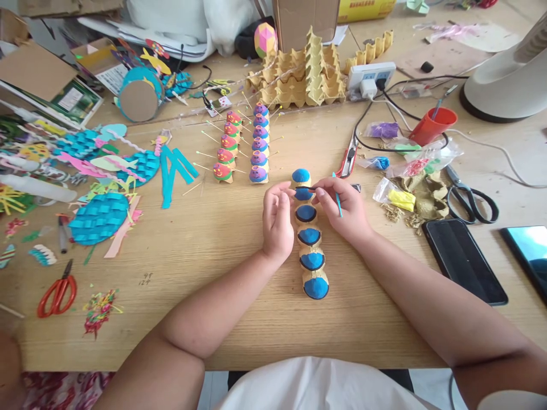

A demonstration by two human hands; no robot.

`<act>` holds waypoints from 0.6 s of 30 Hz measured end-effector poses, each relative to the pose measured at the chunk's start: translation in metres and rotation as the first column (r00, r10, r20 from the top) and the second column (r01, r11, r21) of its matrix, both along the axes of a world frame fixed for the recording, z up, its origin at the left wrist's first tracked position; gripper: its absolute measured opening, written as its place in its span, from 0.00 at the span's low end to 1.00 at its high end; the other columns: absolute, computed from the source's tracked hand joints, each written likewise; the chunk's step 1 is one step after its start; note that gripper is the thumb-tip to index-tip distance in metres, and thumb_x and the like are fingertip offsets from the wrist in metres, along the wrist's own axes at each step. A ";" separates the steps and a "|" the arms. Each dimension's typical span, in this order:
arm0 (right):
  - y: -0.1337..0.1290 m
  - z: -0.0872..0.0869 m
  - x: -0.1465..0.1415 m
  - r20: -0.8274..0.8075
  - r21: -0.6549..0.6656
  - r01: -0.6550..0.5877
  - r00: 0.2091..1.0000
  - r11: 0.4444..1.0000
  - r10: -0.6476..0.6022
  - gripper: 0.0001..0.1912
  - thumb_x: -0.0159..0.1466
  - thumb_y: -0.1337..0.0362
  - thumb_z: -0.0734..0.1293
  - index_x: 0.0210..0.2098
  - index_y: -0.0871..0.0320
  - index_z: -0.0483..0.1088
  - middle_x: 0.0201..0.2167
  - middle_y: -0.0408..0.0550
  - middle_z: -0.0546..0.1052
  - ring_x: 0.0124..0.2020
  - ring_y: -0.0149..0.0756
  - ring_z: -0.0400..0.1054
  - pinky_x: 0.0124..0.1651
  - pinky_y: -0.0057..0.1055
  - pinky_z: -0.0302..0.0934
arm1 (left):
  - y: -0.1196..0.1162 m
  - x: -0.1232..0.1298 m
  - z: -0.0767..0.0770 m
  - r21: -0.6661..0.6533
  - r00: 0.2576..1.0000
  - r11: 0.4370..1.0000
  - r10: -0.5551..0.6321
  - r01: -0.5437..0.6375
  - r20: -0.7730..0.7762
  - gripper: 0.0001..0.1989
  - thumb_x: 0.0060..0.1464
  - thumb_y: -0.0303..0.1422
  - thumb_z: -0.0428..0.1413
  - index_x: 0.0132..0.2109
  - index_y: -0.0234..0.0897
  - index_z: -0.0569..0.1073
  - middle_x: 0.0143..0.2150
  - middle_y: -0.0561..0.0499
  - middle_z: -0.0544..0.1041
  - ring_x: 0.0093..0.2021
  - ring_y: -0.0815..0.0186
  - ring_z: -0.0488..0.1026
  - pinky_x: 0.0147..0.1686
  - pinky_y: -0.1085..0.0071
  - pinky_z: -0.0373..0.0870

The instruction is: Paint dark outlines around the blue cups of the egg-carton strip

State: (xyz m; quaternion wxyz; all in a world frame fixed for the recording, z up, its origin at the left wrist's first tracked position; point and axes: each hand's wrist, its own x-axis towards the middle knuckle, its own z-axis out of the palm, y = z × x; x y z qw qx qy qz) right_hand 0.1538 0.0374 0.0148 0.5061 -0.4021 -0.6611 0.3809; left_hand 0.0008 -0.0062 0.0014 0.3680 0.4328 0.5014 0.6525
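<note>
A row of egg-carton cups (311,250) lies lengthwise before me, their domes covered in blue clay, several with a thin black rim. Over the second dome from the far end, a thin black strip (305,188), apparently clay, stretches between my hands. My left hand (278,221) is curled on the left of the row, its fingertips at one end of the strip. On the other side, my right hand (344,209) pinches the strip's other end between thumb and index finger. A light-blue stick tool (337,196) is tucked among its fingers.
Finished caterpillars (259,142) stand further back. A utility knife (350,154), bagged clay (401,199), black scissors (470,199) and a phone (464,261) lie right. Woven paper crafts (100,216) and red scissors (57,295) are left. Egg cartons (294,77) and a power strip (371,74) are behind.
</note>
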 end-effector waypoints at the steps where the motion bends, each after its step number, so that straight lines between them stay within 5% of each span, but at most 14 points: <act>1: 0.000 0.000 0.000 0.007 0.023 0.003 1.000 1.000 -0.003 0.21 0.72 0.42 0.68 0.41 0.54 0.76 0.30 0.45 0.80 0.31 0.35 0.74 0.37 0.35 0.67 | 0.000 0.000 0.001 0.019 1.000 1.000 0.001 0.000 -0.022 0.22 0.70 0.56 0.56 0.54 0.44 0.77 0.49 0.48 0.80 0.50 0.64 0.77 0.53 0.67 0.73; 13: -0.005 0.003 -0.002 0.151 0.261 -0.075 0.988 0.962 0.036 0.08 0.74 0.59 0.68 0.44 0.53 0.79 0.40 0.47 0.86 0.36 0.35 0.76 0.42 0.35 0.72 | 0.002 0.001 0.004 0.033 0.994 0.994 -0.109 0.109 0.010 0.22 0.71 0.54 0.56 0.57 0.46 0.83 0.57 0.47 0.84 0.59 0.58 0.80 0.64 0.60 0.73; 18: -0.015 0.014 0.000 0.129 0.245 0.086 0.984 0.966 -0.121 0.17 0.78 0.51 0.61 0.49 0.53 0.78 0.39 0.50 0.83 0.37 0.38 0.75 0.44 0.39 0.70 | 0.003 0.001 0.006 0.018 0.998 0.999 -0.050 0.049 0.041 0.24 0.70 0.56 0.56 0.54 0.44 0.85 0.52 0.46 0.86 0.57 0.59 0.81 0.63 0.60 0.74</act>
